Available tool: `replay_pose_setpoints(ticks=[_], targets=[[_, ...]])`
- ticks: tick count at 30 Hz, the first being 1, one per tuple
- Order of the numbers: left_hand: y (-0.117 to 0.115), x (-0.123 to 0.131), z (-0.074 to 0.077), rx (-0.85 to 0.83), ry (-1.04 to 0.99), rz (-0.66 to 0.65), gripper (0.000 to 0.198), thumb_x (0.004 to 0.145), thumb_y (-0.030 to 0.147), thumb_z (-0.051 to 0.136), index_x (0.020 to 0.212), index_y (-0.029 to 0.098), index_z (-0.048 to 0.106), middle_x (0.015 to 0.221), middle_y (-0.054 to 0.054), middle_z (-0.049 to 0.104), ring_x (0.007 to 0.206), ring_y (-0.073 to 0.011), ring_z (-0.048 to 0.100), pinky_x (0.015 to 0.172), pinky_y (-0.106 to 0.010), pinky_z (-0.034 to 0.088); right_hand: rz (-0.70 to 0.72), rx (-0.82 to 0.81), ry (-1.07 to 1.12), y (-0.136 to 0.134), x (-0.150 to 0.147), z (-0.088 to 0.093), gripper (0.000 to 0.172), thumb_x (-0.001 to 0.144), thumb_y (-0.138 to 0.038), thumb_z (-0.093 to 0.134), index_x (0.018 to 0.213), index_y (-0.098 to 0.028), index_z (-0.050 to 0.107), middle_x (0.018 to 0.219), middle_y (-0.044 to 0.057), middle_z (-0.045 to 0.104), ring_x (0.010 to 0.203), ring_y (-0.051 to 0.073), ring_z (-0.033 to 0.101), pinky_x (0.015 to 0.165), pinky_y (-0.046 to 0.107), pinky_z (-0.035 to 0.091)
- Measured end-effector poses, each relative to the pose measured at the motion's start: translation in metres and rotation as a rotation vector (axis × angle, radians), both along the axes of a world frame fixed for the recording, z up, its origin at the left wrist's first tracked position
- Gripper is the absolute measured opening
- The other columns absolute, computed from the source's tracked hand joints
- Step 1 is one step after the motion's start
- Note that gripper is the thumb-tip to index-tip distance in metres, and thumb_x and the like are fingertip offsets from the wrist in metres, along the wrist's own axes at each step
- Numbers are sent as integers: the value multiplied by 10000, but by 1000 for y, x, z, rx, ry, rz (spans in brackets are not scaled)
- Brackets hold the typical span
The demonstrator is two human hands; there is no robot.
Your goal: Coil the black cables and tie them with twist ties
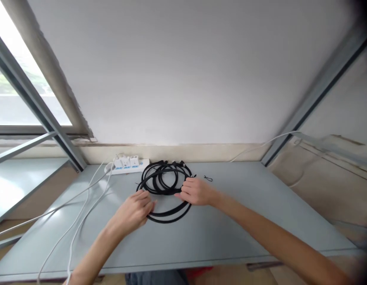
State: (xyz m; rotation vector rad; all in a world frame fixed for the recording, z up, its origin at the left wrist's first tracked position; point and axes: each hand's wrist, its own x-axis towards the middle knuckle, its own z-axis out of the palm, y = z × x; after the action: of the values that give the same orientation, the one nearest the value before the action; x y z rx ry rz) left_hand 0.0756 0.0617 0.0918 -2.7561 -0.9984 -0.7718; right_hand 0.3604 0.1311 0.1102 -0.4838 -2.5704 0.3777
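A coiled black cable (168, 219) forms a wide loop over the grey tabletop. My left hand (138, 210) is closed around the left side of this loop, and my right hand (198, 191) grips its right side. Behind it, more black cable coils (155, 186) lie on the table, with dark plug ends at the back; the held loop partly overlaps them. A small black twist tie (208, 178) lies to the right of my right hand.
A white power strip (128, 168) with white adapters plugged in stands against the wall. White cords (82, 221) run from it across the table's left side. Metal posts (282, 134) rise at both rear corners. Another white cable (254, 146) hangs at the back right.
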Motion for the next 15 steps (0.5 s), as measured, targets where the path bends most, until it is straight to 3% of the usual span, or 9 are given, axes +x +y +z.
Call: replay_pose_setpoints(ticks=[3, 5, 9, 12, 15], targets=[[30, -7, -25, 1, 141, -13, 446, 1049, 218, 447, 624, 230, 579, 606, -69, 604, 727, -254, 574, 699, -392, 398, 76, 23, -48, 17, -3, -9, 439, 1053, -324, 463, 619, -271, 488, 612, 14, 455, 607, 195, 343, 626, 360, 359], [40, -8, -31, -3, 196, 4, 458, 1056, 243, 465, 614, 229, 583, 616, -65, 616, 753, -259, 591, 729, -396, 412, 89, 82, -85, 23, -6, -12, 441, 1056, -293, 444, 620, -266, 504, 607, 16, 462, 607, 192, 345, 629, 358, 355], [40, -12, -15, 78, 260, 41, 451, 1065, 283, 479, 642, 220, 620, 632, -64, 613, 774, -259, 596, 736, -391, 405, 75, 243, -147, 27, -5, 1, 437, 1057, -279, 461, 627, -260, 538, 568, 9, 461, 574, 182, 327, 611, 348, 336], [44, -16, -1, 155, 256, 90, 448, 1066, 297, 486, 658, 206, 644, 648, -78, 620, 770, -261, 587, 726, -391, 396, 62, 405, -241, 35, -6, 15, 380, 1022, -154, 466, 676, -238, 596, 617, 32, 543, 619, 184, 426, 670, 343, 384], [55, -16, -8, 155, 286, 142, 459, 1055, 228, 478, 633, 191, 655, 616, -90, 622, 736, -256, 591, 732, -391, 400, 45, 592, -504, 43, -12, 10, 320, 950, -10, 485, 735, -188, 642, 701, 63, 632, 727, 192, 543, 765, 337, 423]])
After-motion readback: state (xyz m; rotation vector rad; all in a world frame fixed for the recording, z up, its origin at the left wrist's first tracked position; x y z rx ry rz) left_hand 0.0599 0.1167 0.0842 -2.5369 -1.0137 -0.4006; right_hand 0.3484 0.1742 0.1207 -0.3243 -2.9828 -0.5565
